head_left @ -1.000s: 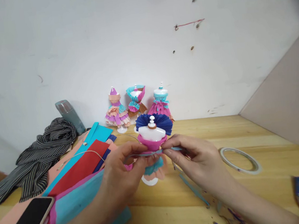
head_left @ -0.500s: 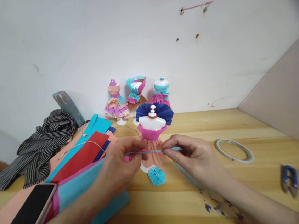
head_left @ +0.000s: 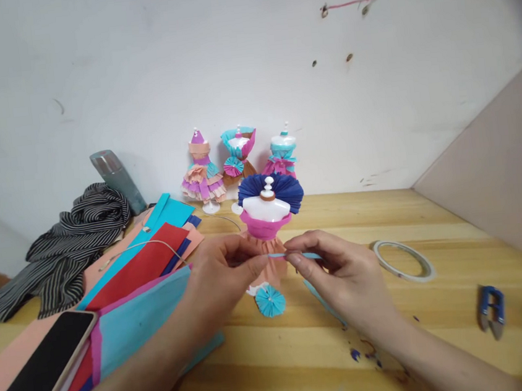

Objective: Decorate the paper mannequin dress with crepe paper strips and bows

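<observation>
Between my hands a narrow light blue paper strip [head_left: 277, 256] runs level, with a bit of pink along it. My left hand [head_left: 225, 271] pinches one end between thumb and fingers. My right hand [head_left: 336, 268] pinches it close by, and a longer tail of the strip [head_left: 323, 301] hangs below that hand. Just behind stands a small white mannequin [head_left: 266, 210] with a dark blue pleated collar [head_left: 291, 191], a pink band [head_left: 267, 227] and a peach skirt, partly hidden by my fingers. A turquoise pleated rosette [head_left: 270, 300] lies in front of its base.
Three dressed mannequins, one in a purple and peach dress [head_left: 202, 177], stand by the wall. At left are paper sheets [head_left: 151, 263], a phone [head_left: 41, 374], striped cloth [head_left: 87, 229] and a bottle [head_left: 120, 182]. A tape roll [head_left: 403, 261] and blue thread snips [head_left: 491, 310] lie right.
My left thumb has slid right along the strip, closer to my right fingers, so a shorter piece shows between them. The camera view has shifted slightly.
</observation>
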### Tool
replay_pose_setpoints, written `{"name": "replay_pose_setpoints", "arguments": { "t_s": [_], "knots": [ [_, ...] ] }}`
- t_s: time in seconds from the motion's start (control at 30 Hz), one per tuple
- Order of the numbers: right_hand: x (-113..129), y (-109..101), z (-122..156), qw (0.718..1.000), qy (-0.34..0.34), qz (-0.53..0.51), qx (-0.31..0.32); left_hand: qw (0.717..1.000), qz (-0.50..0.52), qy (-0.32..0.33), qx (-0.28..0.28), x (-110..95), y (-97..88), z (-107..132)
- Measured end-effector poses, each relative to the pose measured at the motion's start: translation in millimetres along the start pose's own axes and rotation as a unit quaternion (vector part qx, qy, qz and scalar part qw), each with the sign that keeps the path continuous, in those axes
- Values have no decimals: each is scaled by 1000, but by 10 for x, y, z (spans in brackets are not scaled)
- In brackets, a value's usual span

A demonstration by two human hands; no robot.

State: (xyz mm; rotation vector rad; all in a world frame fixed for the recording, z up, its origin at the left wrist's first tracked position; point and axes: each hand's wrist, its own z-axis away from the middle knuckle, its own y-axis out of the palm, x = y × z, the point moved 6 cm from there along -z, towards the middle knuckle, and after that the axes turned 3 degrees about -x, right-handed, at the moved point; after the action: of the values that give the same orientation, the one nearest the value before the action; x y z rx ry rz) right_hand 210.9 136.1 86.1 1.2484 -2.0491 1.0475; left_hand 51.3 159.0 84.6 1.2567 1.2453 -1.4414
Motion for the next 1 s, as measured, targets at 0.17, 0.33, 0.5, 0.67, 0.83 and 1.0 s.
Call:
{"name": "replay_pose_setpoints", "arguments": {
  "t_s": [0.17,0.33,0.5,0.67,0.83,1.0],
  "knots": [
    [25,23,-26,999,-17,15,-38,990,-72,98,-71,-144,-75,26],
    [80,49,-27,996,-54,48,-44,981,-111,113,-109,-80,-106,22],
    [131,46,-13,993,-83,71,-41,965,-176,139,-133,-84,-89,25],
    [138,55,-35,989,-93,104,-39,951,-212,162,-153,-138,-78,29],
    [141,74,-83,987,-82,130,-43,953,-212,158,-149,-134,-69,14],
    [88,71,-122,991,-48,107,-70,955,-202,164,-142,-98,-63,-4]
  ]
}}
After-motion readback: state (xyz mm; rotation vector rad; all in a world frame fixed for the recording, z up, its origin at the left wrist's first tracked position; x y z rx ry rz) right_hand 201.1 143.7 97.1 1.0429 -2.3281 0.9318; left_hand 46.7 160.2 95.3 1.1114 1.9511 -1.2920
